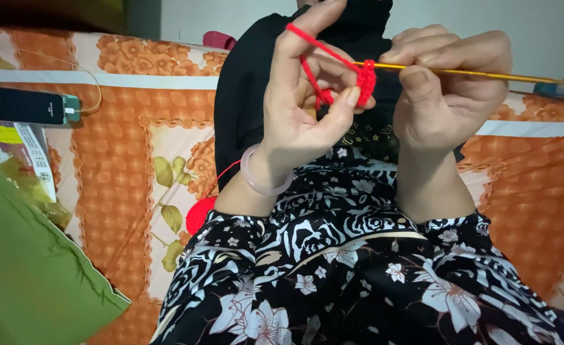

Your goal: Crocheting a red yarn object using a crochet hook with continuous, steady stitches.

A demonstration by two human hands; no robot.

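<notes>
Her left hand [301, 108] is pinching the small red crochet piece [365, 82] between thumb and middle finger, red yarn [317, 43] running taut over the raised forefinger. The right hand [444, 83] is closing around a yellow crochet hook [486, 74], its tip in the stitches. Both are working above her lap, the orange floral bedspread [109, 160] lying open on either side.

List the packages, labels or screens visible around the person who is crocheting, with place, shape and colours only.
Green package: lower left corner, flat, plain green with a thin dark branching line.
Printed package or leaflet: left edge, above the green one, yellow and white with small print, partly hidden.
Dark device: upper left on the orange flowered cloth, a long black bar with a cable; whether it is a screen is unclear.
</notes>
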